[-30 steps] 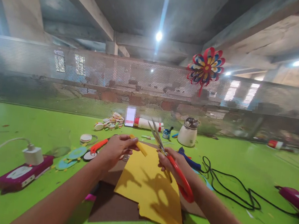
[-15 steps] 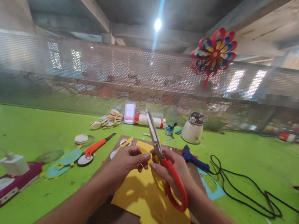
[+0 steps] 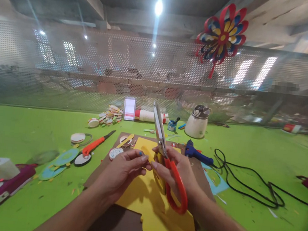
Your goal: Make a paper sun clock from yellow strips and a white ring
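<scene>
My right hand is closed round red-handled scissors, their blades pointing up and away, pressed together. Yellow foam pieces show under its fingers beside the handle. Close by, my left hand has thumb and fingertips pinched together, almost meeting the right fingertips; whatever lies in the pinch is too small to make out. Below both hands a yellow foam sheet with a cut, uneven edge rests on a brown board. Near the left hand lie a round white patterned disc and a yellow strip.
Left on the green table are an orange-handled knife, light-blue rings and a purple power strip with a white plug. Right lies a blue glue gun with its black cord. A mesh panel rises behind.
The view has tilted down and shifted slightly right. The yellow bit seen between my fingertips is now mostly hidden. The scissors stay in my right hand, a little more upright.
</scene>
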`<state>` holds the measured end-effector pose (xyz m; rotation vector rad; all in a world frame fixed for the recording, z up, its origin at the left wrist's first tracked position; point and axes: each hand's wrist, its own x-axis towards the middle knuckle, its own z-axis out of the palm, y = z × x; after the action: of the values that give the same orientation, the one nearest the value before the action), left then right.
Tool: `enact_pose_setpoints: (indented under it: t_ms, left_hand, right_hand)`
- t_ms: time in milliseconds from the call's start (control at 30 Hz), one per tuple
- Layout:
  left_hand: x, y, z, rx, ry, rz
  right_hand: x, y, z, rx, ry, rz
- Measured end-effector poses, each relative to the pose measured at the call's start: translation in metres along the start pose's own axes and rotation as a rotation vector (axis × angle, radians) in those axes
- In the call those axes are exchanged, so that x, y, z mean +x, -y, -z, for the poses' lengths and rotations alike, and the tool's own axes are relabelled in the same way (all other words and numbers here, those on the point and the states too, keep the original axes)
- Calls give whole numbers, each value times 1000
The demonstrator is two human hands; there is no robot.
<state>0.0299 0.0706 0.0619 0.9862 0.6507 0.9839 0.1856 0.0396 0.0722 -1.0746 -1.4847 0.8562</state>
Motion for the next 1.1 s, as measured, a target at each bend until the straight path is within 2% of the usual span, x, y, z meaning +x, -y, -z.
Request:
enact_pose_setpoints:
  t_ms: [200,433,667,900,1100]
  left_hand:
    - [1,-6,7,32,-96,-67]
    - [-2,-19,10,43,-96,-195]
    - [-3,-30,16,4,-128,-319]
    - [-5,-43,19,-63,-300,-432]
    - [-8,-48,18,-26,-327,-450]
  right_hand:
    - [-4,2,-4,-50,35,-64]
    - [-4,9,-3,-75,47,-113]
    - [-8,11,-1,-309,253,33]
    - [-17,6,-2,-405,315,46]
    - [-21,7,-4,-434,318,39]
